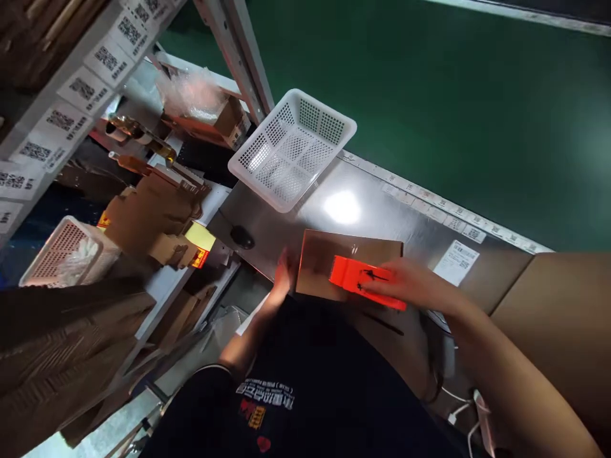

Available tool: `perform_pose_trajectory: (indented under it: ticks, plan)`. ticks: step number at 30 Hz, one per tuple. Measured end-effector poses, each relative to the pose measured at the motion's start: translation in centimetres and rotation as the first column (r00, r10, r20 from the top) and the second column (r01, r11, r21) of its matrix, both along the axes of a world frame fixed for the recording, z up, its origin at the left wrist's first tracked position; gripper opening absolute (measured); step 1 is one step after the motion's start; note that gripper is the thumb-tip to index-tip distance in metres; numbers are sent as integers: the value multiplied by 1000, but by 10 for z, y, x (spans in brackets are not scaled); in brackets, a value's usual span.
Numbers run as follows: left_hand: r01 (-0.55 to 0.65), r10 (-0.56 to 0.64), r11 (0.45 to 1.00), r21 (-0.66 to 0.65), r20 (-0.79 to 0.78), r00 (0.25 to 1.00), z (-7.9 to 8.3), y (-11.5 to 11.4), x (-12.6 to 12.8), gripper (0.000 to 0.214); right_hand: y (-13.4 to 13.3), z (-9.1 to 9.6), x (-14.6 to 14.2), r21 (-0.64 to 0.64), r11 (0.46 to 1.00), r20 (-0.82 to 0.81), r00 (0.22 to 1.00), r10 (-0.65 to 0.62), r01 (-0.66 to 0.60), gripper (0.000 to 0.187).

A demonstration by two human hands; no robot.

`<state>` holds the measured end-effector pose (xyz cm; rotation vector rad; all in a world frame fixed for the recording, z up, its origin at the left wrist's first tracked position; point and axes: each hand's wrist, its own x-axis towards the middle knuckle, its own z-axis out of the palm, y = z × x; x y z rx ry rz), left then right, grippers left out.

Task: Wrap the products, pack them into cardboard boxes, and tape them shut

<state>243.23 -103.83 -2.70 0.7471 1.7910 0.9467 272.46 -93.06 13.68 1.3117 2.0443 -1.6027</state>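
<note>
A closed brown cardboard box [351,245] lies on the metal worktop in front of me. My left hand [283,272] is at the box's left end, its fingers stretched out and held together; whether it touches the box is hard to make out. My right hand [394,283] is closed on a bright orange tape dispenser [348,275] with black marks, held over the right part of the box. The dispenser's narrow end points left. Part of the box is hidden under the dispenser and my right hand.
A white perforated basket [292,159] stands at the worktop's far left corner, near a black mouse [242,237]. A white printed label [456,262] lies right of the box. Large cardboard [563,312] blocks the right side. Shelving [176,280] is on the left; a green conveyor belt [429,102] runs behind.
</note>
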Motion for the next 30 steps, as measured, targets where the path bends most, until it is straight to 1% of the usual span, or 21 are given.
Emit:
perform_pose_trajectory:
  ticks: [1,2,3,4,5,6,7,8,11,12,14,16,17,18,19,21,23,24,25,27,30]
  plan:
    - [47,-46,998,42,-38,998,5,-3,-3,70,1,1,-1,12,1000,13,1000,10,-10,60]
    - [139,-129,985,99,-97,987,11,-4,-7,77,3,2,-3,14,1000,16,1000,22,-22,59]
    - [266,-239,952,149,-181,954,18,-4,-11,83,4,2,-4,15,999,9,1000,29,-30,58]
    - [409,-356,897,166,-276,893,24,-2,-13,89,6,1,-4,15,999,-15,999,34,-33,57]
    - [534,-456,834,140,-370,809,30,1,-14,95,7,0,-3,15,999,-50,998,36,-36,56]
    - [614,-524,786,78,-443,727,35,5,-15,99,9,-2,1,21,999,-76,996,43,-41,54]
    - [648,-562,762,6,-490,666,38,9,-15,101,11,-4,9,39,998,-84,995,50,-47,53]
    - [652,-581,756,-51,-510,634,40,13,-14,101,12,-7,21,56,997,-69,996,60,-56,52]
    - [647,-606,755,-101,-482,633,37,20,-16,101,16,-18,83,47,998,90,996,30,-34,52]
    - [651,-610,754,-92,-466,641,35,20,-18,101,16,-23,108,11,1000,141,990,-6,4,51]
    - [644,-604,762,-72,-438,666,33,19,-21,104,16,-36,153,-71,991,150,983,-103,115,47]
    - [602,-574,796,-59,-389,721,33,19,-19,117,14,-53,181,-133,975,137,977,-161,179,43]
    - [565,-546,824,-46,-332,769,33,19,-16,124,14,-62,188,-149,970,123,977,-175,193,41]
    - [514,-505,857,-31,-246,827,33,20,-10,125,13,-72,189,-157,967,100,977,-189,203,41]
    - [450,-448,893,-23,-144,882,33,21,-3,120,12,-81,188,-162,964,60,977,-204,211,41]
    - [292,-292,955,-47,-6,956,32,24,13,96,12,-98,182,-193,954,-43,969,-242,230,42]
    - [175,-178,981,-90,-34,983,28,27,25,71,11,-110,178,-240,937,-121,950,-288,253,43]
    - [151,-159,984,-97,-86,984,26,29,27,62,10,-114,178,-262,931,-141,944,-299,255,44]
    - [146,-158,984,-100,-132,978,24,30,26,55,9,-115,179,-278,925,-148,940,-307,258,44]
    - [156,-174,981,-117,-161,972,19,34,14,49,4,-111,175,-293,920,-143,940,-310,258,45]
    - [117,-126,984,-134,-62,990,13,40,-16,56,-5,-86,147,-298,924,-164,940,-299,241,49]
